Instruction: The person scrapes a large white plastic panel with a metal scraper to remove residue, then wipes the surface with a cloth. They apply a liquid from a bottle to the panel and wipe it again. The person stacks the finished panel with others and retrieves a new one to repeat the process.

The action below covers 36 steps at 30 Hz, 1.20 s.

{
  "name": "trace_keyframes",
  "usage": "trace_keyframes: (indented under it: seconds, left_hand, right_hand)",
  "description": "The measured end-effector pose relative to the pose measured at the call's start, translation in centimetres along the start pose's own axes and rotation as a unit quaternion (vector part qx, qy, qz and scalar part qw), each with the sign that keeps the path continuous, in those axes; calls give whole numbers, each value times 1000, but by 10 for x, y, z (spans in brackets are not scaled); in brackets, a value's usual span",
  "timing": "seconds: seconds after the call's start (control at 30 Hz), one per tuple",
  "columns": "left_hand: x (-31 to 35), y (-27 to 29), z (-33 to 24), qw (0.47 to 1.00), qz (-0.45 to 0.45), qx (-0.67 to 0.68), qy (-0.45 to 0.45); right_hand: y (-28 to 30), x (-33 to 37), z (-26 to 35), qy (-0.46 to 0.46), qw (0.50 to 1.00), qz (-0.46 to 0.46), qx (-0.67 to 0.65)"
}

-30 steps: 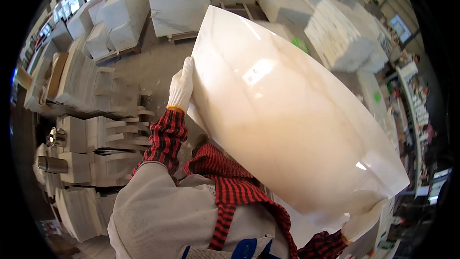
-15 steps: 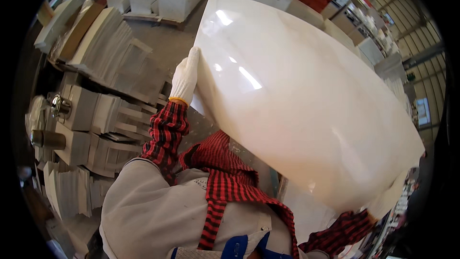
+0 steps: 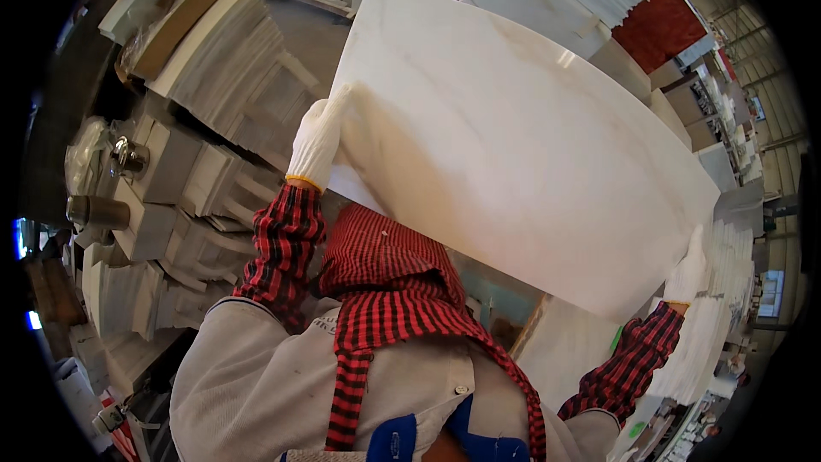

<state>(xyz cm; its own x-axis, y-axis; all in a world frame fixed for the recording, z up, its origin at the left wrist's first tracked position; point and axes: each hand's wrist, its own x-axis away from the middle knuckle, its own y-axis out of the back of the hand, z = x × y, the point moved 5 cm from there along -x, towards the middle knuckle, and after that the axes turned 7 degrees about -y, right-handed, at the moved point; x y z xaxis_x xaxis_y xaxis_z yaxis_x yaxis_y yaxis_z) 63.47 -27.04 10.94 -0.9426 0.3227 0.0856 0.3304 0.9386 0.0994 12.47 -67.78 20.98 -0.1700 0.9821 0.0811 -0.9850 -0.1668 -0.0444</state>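
A large, glossy white slab (image 3: 522,145) with faint beige marbling is held out in front of my body, its face turned up toward me. My left hand (image 3: 315,139), in a white knit glove with a yellow cuff edge, grips its left edge, thumb lying along the face. At the opposite edge my right hand (image 3: 687,272), gloved the same way, holds the right end. The fingers of both hands pass behind the slab and are hidden. Red-and-black checked sleeves cover both forearms.
Stacks of pale slabs (image 3: 227,68) fill the left side, near a shiny metal cup (image 3: 128,156) and a brownish cylinder (image 3: 101,212). Beyond the slab stand more white stacks (image 3: 547,0) and a red panel (image 3: 663,21). A pale flat surface (image 3: 569,351) lies under its near right corner.
The slab's right end has shifted left and up in view, and its bright reflections have mostly gone. My right hand, mostly hidden before, now shows on the edge. My left hand keeps its grip.
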Motion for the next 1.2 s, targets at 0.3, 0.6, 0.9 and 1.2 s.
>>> trace_keyframes:
  seconds: [0.3, 0.6, 0.9, 1.2]
  left_hand:
    - [-63, -71, -17, 998, -53, 29, 19]
    - [-123, -133, -24, 990, -82, 12, 114]
    - [-209, -230, -11, 986, -13, -11, 164]
    - [-287, -305, -1, 963, 0, 23, 268]
  right_hand:
    - [-58, -158, -7, 9, 981, 62, 183]
    - [-95, -244, -69, -202, 976, 37, 74]
    - [-62, -281, -99, -280, 952, -82, 90]
    - [-110, -370, -40, -315, 925, -76, 198]
